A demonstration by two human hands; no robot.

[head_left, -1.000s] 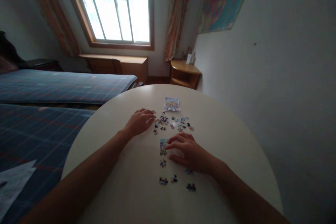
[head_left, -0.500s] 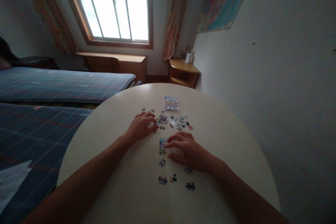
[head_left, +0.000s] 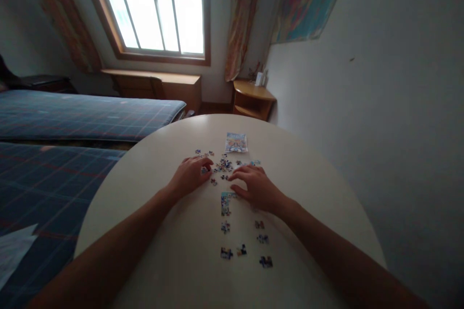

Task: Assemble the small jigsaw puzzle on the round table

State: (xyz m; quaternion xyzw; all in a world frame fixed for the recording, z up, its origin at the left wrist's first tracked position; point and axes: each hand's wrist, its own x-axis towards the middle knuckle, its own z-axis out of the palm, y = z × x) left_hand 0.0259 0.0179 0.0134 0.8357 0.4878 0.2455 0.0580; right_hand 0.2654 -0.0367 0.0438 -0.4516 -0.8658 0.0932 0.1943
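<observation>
Apparently at the sorting step, with both hands at work among loose jigsaw-puzzle pieces (head_left: 225, 166) heaped mid-table, beyond the joined puzzle corner (head_left: 225, 204) on the round white tabletop (head_left: 174, 251); holding left hand (head_left: 190, 172) at the heap's left edge, with fingers curled and thumb set toward them by a dark piece (head_left: 205, 170); impossible to tell whether pinching or merely screening it; holding right hand (head_left: 258, 187) over the heap's near right side, with fingers bent and lightly parted, thumb apart from forefinger, nothing visible in the gap; close to a knobbed piece (head_left: 224, 177), contact unclear; nearer the body, to be seen in two loose columns, single pieces (head_left: 225, 227) not joined up; judging by this layout, calling next for comparison by print and edge shape, perhaps against the picture card (head_left: 236, 142) beyond, and a light fingertip pinch without nudging the joined corner close to right thumb.
</observation>
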